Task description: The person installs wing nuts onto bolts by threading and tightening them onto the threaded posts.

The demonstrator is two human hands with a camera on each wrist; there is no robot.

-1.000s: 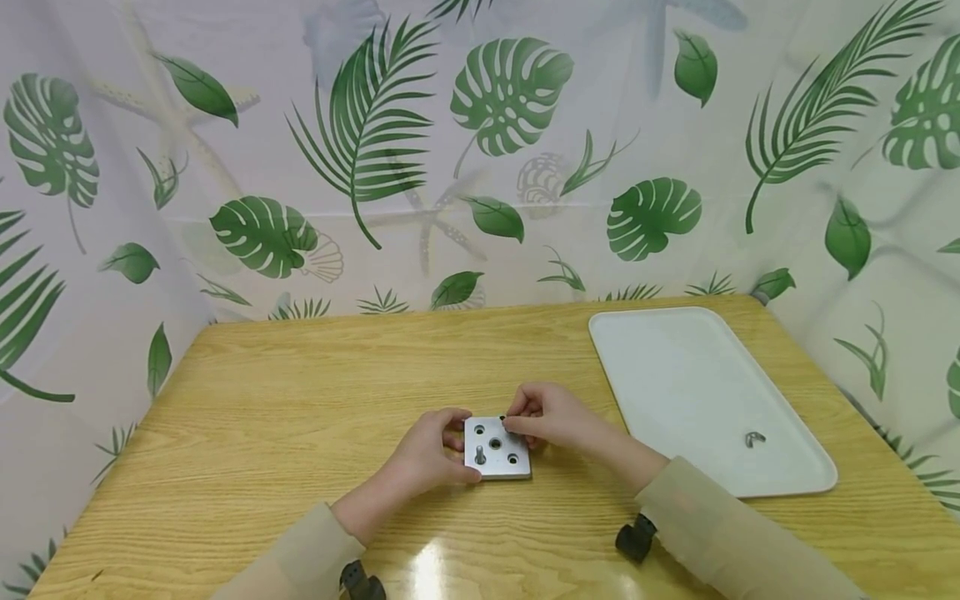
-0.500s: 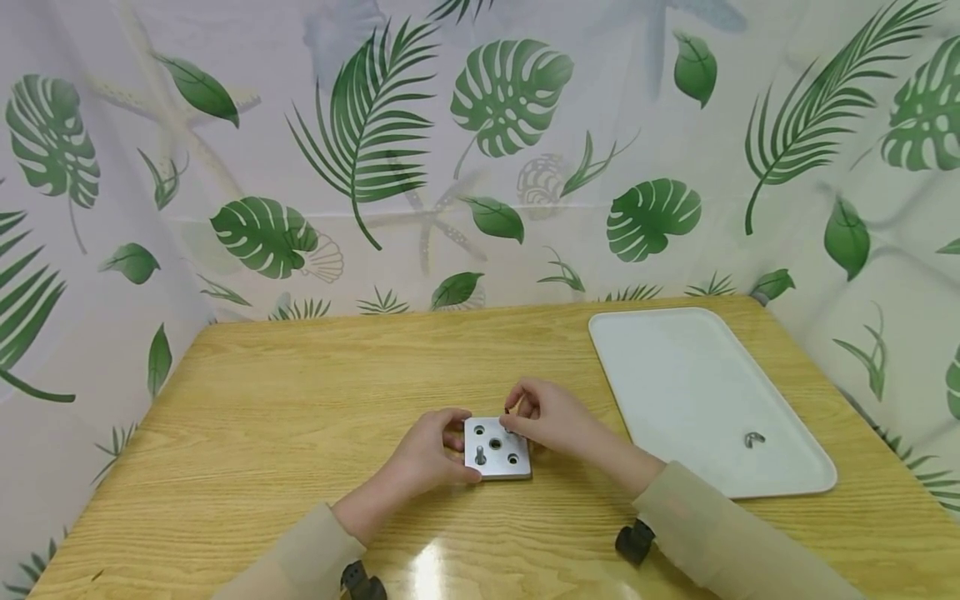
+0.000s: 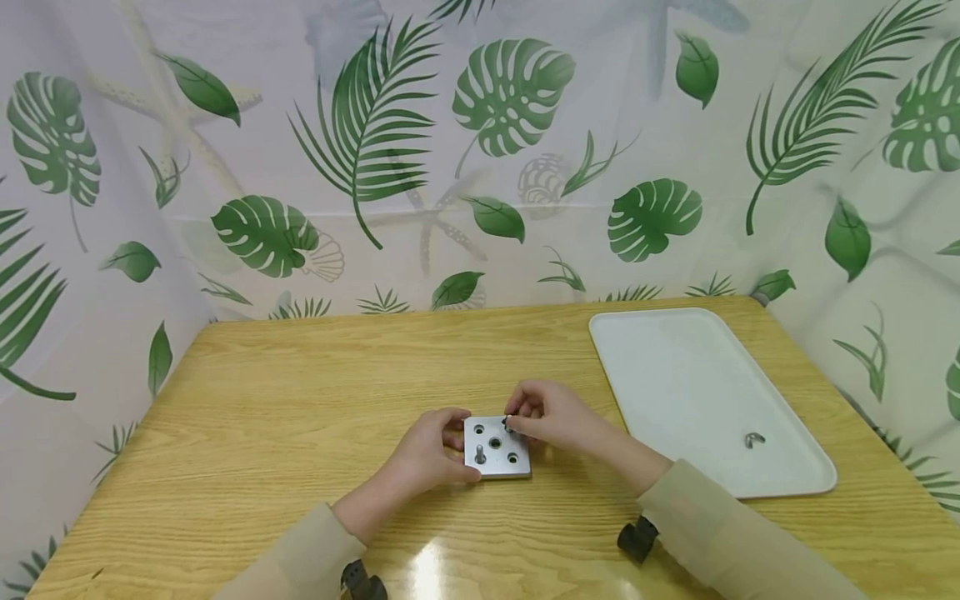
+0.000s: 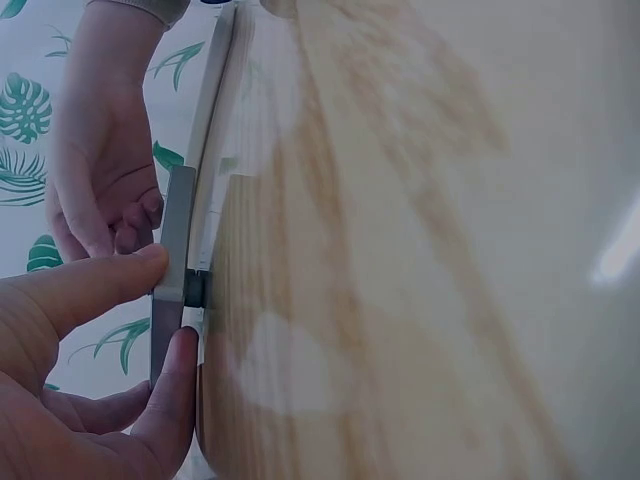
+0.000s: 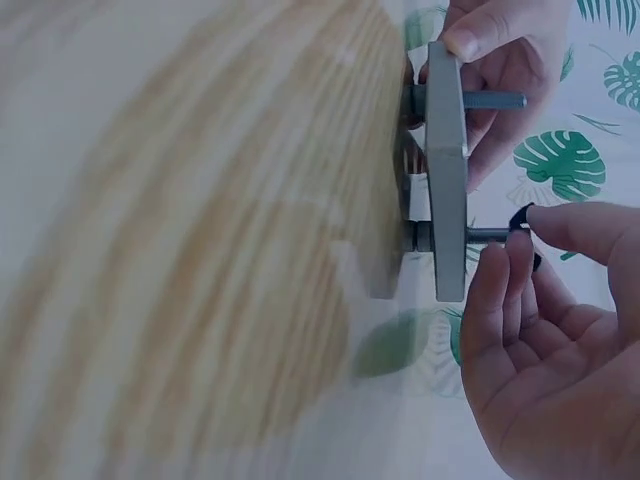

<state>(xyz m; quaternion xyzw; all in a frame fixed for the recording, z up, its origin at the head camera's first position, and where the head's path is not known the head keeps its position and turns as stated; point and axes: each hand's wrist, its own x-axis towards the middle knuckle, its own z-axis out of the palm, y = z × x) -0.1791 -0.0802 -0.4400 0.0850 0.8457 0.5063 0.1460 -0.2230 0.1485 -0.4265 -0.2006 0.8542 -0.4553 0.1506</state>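
Observation:
A square silver metal plate with several holes sits just over the wooden table, bolt heads showing beneath it. My left hand grips its left side, thumb at the near corner and fingers at the far one. One bare bolt stands up through the near-left hole. At the far-right corner, my right hand pinches a dark wing nut at the top of a second upright bolt. Fingers partly hide that nut; its two dark wings show in the right wrist view.
A white tray lies at the right of the wooden table. On it is a small silver piece shaped like a wing nut. A leaf-patterned cloth hangs behind the table and along both sides.
The fingers of my right hand have shifted slightly around the dark wing nut, staying at the same corner. My left hand and the plate hold still.

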